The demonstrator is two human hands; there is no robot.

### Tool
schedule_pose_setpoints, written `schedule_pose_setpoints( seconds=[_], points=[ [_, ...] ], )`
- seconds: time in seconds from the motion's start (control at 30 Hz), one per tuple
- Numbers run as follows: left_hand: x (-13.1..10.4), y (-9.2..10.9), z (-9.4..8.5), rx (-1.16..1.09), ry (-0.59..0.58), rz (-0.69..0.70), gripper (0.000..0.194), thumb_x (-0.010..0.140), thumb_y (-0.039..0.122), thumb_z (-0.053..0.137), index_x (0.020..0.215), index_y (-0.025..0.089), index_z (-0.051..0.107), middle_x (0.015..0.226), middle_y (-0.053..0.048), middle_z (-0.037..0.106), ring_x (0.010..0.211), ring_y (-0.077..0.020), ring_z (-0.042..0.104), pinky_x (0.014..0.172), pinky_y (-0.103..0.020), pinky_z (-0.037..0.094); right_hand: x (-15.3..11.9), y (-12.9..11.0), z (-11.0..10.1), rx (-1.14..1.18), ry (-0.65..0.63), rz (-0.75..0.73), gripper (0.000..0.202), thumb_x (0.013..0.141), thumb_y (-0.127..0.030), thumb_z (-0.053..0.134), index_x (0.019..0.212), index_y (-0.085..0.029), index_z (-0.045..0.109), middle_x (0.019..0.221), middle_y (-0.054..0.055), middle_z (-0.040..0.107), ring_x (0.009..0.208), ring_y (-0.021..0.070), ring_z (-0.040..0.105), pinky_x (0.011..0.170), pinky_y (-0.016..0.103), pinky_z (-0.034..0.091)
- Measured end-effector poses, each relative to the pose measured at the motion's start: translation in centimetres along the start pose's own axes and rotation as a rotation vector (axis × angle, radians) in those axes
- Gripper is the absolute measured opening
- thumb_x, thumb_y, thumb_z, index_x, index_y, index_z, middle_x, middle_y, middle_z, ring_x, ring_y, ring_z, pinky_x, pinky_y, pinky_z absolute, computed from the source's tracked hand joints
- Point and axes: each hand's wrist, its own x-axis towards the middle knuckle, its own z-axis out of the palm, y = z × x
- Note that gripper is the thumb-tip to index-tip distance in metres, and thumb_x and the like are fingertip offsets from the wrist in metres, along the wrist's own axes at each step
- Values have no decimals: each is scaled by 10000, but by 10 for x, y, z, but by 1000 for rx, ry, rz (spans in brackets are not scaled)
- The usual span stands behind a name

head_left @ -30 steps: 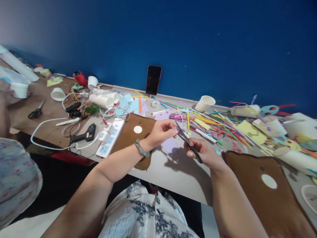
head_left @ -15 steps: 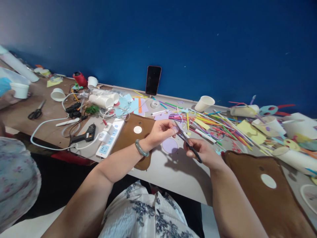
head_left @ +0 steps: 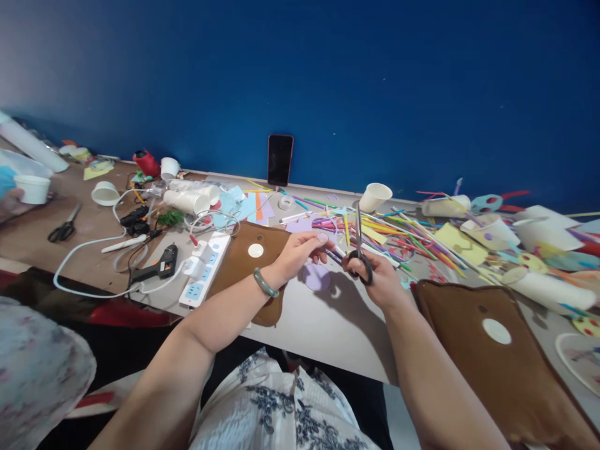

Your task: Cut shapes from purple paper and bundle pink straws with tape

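My right hand (head_left: 375, 278) is closed on black-handled scissors (head_left: 359, 247), whose blades point up towards the wall. To its left, my left hand (head_left: 307, 250) has thumb and fingers pinched together. A small dark sliver shows between the two hands, but I cannot make out what the left fingers grip. Under them on the table lies a purple paper circle (head_left: 316, 277). Beyond the hands are more purple paper (head_left: 302, 225) and a heap of coloured sticks (head_left: 412, 240).
Two brown pads (head_left: 506, 369) lie on either side. Left are a power strip (head_left: 206, 269), glue gun (head_left: 159, 264), cables and paper cups (head_left: 187, 201). A phone (head_left: 280, 160) leans on the blue wall. At far left, a co-worker's hand (head_left: 10, 203) holds a white cup.
The scissors have swung from pointing at my left hand to pointing upward, away from its fingers. My view has shifted slightly to the right.
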Motion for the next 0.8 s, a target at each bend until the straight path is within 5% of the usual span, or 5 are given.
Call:
schedule_pose_setpoints(
  seconds=[0.1,0.3,0.53,0.8],
  points=[
    [2,-5,3,-52,10,-42,391,838,462,648,925,96,753,847,-114,739,616,-115,628,553,-233,438,0,1,5,73,159,16,356,803,-562,686,721,-218,646,674,6,563,626,158,457,573,313,359],
    [5,-20,11,-128,-10,-83,356,835,385,634,1083,160,758,1142,-126,732,921,-183,689,752,-272,526,0,-12,18,219,235,22,361,702,-554,800,778,-214,704,739,12,648,699,174,564,678,332,472],
    [3,-40,21,-123,-139,-93,435,805,474,693,1121,179,749,1106,-110,743,963,-226,681,855,-366,553,-2,-16,26,286,250,-11,415,649,-583,836,799,-217,714,804,36,708,762,205,639,765,376,541],
    [1,-38,19,-13,-49,-3,412,839,518,666,968,132,730,957,-103,735,876,-180,668,791,-295,517,-3,-25,22,284,222,37,504,525,-587,892,601,-191,590,650,4,620,616,138,531,622,309,485]
  ],
)
